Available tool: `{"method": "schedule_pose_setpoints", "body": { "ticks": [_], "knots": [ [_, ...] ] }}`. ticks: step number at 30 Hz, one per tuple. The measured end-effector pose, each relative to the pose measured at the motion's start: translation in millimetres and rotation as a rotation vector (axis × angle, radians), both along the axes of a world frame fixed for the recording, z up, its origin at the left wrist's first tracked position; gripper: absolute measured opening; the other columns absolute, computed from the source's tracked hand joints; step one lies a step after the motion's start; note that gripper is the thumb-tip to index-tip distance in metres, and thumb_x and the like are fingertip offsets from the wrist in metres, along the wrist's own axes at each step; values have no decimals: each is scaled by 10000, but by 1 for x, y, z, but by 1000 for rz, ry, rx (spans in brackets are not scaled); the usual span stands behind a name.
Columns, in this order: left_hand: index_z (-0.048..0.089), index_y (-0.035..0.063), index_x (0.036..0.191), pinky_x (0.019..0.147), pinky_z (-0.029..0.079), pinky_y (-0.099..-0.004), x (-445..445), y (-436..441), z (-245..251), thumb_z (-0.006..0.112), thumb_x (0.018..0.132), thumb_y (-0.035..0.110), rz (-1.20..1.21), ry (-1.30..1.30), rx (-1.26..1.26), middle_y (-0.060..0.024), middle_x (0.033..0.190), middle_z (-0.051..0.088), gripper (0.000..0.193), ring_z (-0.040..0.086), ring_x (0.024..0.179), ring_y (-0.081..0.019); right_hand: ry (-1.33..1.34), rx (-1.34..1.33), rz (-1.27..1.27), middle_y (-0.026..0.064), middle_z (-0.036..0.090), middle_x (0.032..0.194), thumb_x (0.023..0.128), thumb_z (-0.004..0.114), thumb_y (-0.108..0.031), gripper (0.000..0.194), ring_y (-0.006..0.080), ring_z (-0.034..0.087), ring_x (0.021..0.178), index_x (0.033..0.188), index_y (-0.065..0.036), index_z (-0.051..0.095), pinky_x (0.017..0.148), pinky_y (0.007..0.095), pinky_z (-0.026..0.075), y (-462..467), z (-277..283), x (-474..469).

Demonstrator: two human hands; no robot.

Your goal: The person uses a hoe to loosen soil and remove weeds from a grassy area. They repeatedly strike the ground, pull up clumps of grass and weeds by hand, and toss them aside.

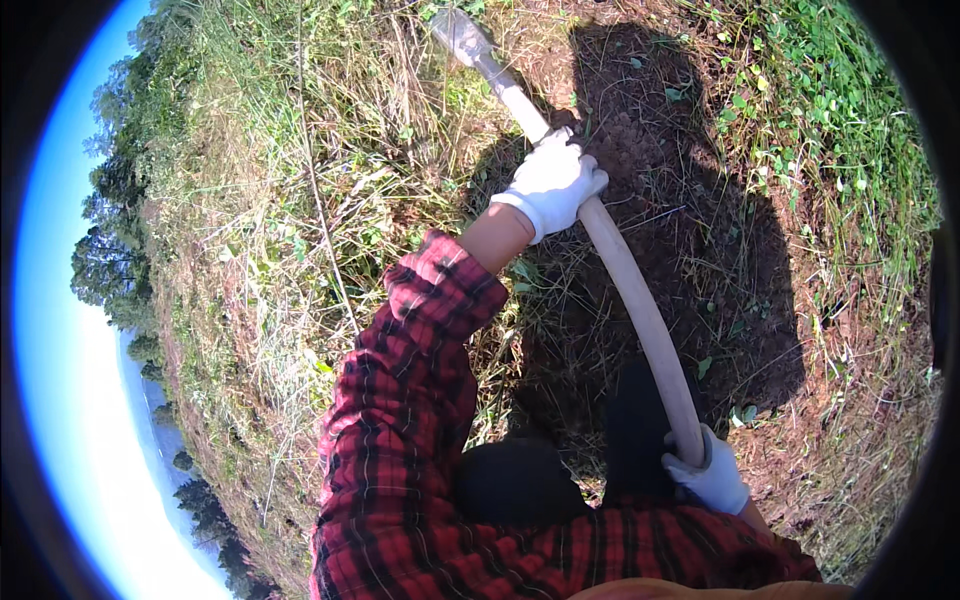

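Note:
A long-handled digging tool with a pale wooden handle (pixel 637 300) slants across the view, from lower right to upper left. Its metal head (pixel 461 37) is at the top, over grass and soil; the exact blade type is hard to make out. My left hand (pixel 556 180), in a white glove, is closed around the handle below the head. Near the butt end, my right hand (pixel 709 469), also white-gloved, grips the handle close to my dark-trousered leg (pixel 637 427). Beneath the handle lies brown soil (pixel 637 150) strewn with cut grass, mostly in my shadow.
Dry, tangled grass (pixel 360 195) covers the left side, with a thin dry stalk (pixel 315 172) across it. Green leafy plants (pixel 832 112) grow at the upper right. Trees (pixel 120 247) and bright sky appear along the left rim.

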State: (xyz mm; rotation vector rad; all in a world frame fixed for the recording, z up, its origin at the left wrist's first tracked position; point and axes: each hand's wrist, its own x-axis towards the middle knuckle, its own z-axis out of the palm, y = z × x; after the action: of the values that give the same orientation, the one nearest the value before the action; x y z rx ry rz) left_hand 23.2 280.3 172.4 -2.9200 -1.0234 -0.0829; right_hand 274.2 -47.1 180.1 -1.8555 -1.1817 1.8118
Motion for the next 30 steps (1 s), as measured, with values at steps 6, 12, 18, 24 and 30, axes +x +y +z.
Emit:
{"method": "schedule_pose_setpoints", "body": {
  "ticks": [6,12,18,24,30],
  "knots": [
    [549,113,830,812,403,-366,-75,28,-24,576,702,174,134,141,142,-83,772,534,144,546,864,-258,192,-90,141,76,597,689,762,706,-194,313,117,563,458,947,-11,533,427,238,462,89,37,-38],
    [577,84,861,778,435,-413,47,-141,-15,674,637,226,-21,24,-392,-97,847,594,282,587,826,-285,-340,-206,291,121,668,768,607,783,-258,456,218,667,744,949,0,626,677,322,518,-32,98,132],
    [563,91,935,784,441,-403,-20,-90,-35,656,623,177,-143,267,-378,-82,858,603,336,596,836,-269,-404,3,274,159,647,718,606,771,-248,473,287,658,653,982,-8,614,624,347,519,-50,60,102],
    [585,123,901,922,378,-427,-32,-18,-18,604,646,121,-62,262,-94,-78,857,595,256,576,889,-283,-400,41,122,199,630,690,656,767,-293,449,298,663,638,947,-8,579,566,346,510,-55,7,34],
    [578,149,1032,898,402,-363,-129,117,-2,606,743,189,294,507,146,-91,984,600,294,556,995,-258,130,-15,112,61,559,598,768,702,-185,337,114,566,453,956,9,501,397,259,450,127,36,-62]
  ]
}}
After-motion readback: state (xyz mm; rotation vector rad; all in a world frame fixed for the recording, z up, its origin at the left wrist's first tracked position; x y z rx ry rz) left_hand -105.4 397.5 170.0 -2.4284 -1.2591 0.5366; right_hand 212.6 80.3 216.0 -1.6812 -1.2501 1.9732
